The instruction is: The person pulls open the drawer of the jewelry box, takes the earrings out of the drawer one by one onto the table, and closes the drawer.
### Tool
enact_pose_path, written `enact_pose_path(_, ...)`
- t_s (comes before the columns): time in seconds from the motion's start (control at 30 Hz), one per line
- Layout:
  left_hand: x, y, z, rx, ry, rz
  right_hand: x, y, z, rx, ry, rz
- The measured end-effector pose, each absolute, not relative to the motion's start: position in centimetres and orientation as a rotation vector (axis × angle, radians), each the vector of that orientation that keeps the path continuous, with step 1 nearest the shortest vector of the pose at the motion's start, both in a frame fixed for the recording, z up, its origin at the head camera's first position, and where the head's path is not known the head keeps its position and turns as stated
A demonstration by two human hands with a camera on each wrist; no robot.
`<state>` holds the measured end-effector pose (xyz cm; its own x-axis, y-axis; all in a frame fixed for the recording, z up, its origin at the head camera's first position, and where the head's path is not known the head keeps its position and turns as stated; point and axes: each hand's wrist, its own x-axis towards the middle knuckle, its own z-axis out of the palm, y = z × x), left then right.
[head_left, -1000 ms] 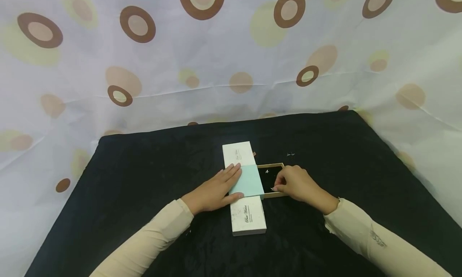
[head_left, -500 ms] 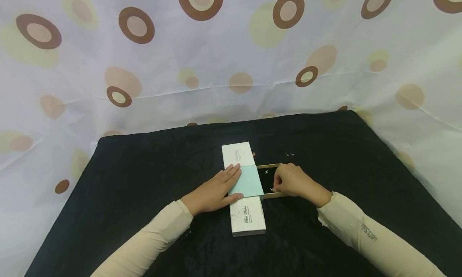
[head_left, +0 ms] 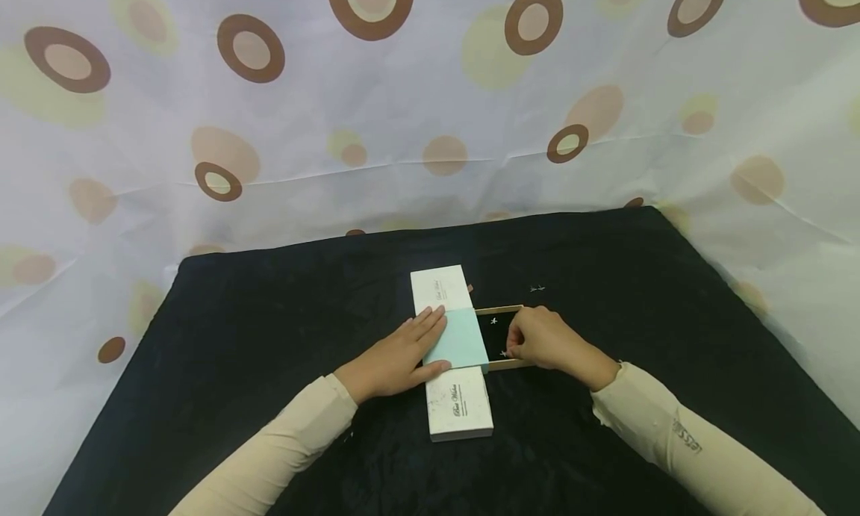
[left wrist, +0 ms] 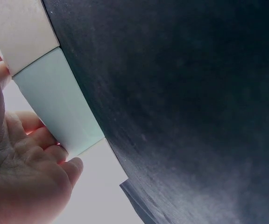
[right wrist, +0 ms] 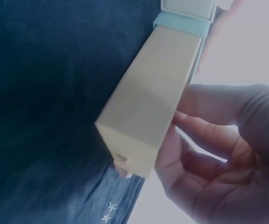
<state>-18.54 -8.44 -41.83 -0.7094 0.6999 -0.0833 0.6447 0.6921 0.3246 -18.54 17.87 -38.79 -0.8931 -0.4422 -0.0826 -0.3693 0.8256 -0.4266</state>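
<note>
A light blue box sleeve (head_left: 460, 337) stands between two white boxes, with its tan drawer (head_left: 505, 365) pulled out to the right. Flat over the sleeve lies my left hand (head_left: 396, 355), fingers straight and spread; the left wrist view shows its fingertips along the far side of the blue surface (left wrist: 60, 100). My right hand (head_left: 547, 339) reaches into the drawer, thumb and fingertips pinching a small star-shaped earring (head_left: 504, 354) against the black lining. Another star earring (head_left: 493, 321) sits farther back in it. My right hand hides the drawer's outer end in the head view.
White boxes printed "Best Wishes" adjoin the sleeve on the far side (head_left: 440, 286) and near side (head_left: 459, 408). Two more small stars (head_left: 537, 288) lie on the black cloth (head_left: 282, 307) behind the drawer. A ribbon tab (right wrist: 123, 168) sticks out of the drawer's end. A patterned curtain (head_left: 376, 113) hangs behind.
My right hand has shifted slightly left and turned over the drawer, now covering its outer end. The pinch at the near star stays in place. My left hand has not moved.
</note>
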Motion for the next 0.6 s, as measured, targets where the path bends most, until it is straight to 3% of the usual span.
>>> enact_pose_path(0.6, -18.6, -8.5, -41.9, 1.092, 2.7, 0.407, -18.7, 19.0, -39.9, -0.78, 2.841, -0.656)
